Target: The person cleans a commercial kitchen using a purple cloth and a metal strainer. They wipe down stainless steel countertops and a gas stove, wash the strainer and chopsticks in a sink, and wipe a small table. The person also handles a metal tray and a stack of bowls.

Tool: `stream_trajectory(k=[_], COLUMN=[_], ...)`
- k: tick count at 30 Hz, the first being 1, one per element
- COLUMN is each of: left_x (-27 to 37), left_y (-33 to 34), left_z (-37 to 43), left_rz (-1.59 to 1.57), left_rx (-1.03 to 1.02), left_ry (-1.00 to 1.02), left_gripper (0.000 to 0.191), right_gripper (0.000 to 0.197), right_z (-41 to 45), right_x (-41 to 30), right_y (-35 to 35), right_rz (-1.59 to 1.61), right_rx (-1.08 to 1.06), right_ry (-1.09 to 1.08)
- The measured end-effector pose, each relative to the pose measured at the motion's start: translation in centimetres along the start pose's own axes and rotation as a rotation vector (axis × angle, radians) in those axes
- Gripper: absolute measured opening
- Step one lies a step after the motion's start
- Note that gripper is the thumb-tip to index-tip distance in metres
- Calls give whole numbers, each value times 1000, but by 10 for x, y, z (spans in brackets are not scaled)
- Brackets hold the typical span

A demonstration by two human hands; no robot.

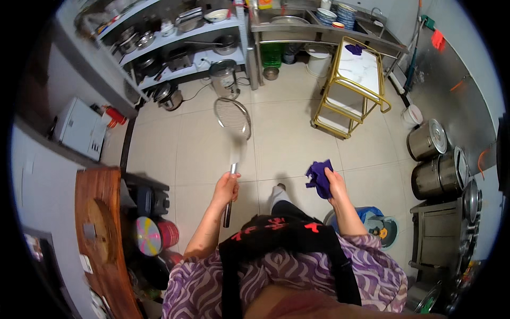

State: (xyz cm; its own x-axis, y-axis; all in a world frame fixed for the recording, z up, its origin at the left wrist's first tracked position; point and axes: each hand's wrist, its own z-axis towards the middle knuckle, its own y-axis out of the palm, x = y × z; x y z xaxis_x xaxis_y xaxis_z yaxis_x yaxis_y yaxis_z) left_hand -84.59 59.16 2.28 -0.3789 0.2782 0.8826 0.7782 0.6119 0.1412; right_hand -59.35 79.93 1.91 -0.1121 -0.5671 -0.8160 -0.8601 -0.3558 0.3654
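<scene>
My left hand [226, 189] is closed around the handle of a long-handled wire skimmer [233, 115], held out in front of me over the floor. Its round wire head points away from me, and part of the shaft is blurred. In my right hand [336, 184] is a crumpled purple cloth [320, 180], apart from the skimmer. Another purple cloth [354, 49] lies on the white marble-look top of a gold-framed trolley [360, 75], ahead to the right.
Metal shelves [159, 48] with pots stand ahead left, beside a steel sink counter [287, 27] with stacked bowls. A wooden table [113, 191] with a round chopping board [104, 231] is at left. Large steel pots [426, 139] and a gas cylinder [386, 231] are at right.
</scene>
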Motion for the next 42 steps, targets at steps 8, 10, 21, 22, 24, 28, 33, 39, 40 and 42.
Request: stream_trajectory(k=[8, 10, 21, 22, 24, 28, 33, 39, 40, 42], left_x=[85, 107, 222, 236, 268, 315, 361, 397, 403, 410], left_y=[-12, -10, 9, 17, 45, 84, 122, 144, 147, 154], left_z=[128, 161, 449, 476, 522, 626, 716, 814, 834, 874], left_rz=[-76, -68, 69, 83, 76, 59, 90, 111, 116, 98], left_rx=[51, 81, -147, -200, -223, -283, -278, -263, -244, -197], left_ry=[0, -12, -39, -29, -76, -79, -63, -99, -107, -175], left_gripper=[23, 24, 31, 31, 30, 29, 30, 30, 30, 31], right_gripper=[28, 27, 28, 29, 30, 32, 30, 31, 32, 32], right_z=[169, 207, 397, 407, 430, 491, 581, 729, 756, 805], right_x=[-88, -108, -198, -204, -209, -235, -306, -393, -403, -416], right_y=[102, 121, 148, 143, 123, 107, 111, 143, 149, 160], right_rz=[167, 102, 263, 247, 260, 273, 263, 276, 267, 312], right_rx=[-238, -253, -20, 14, 88, 195, 176, 20, 6, -43], right_ry=[92, 124, 10, -27, -40, -58, -51, -135, -150, -128])
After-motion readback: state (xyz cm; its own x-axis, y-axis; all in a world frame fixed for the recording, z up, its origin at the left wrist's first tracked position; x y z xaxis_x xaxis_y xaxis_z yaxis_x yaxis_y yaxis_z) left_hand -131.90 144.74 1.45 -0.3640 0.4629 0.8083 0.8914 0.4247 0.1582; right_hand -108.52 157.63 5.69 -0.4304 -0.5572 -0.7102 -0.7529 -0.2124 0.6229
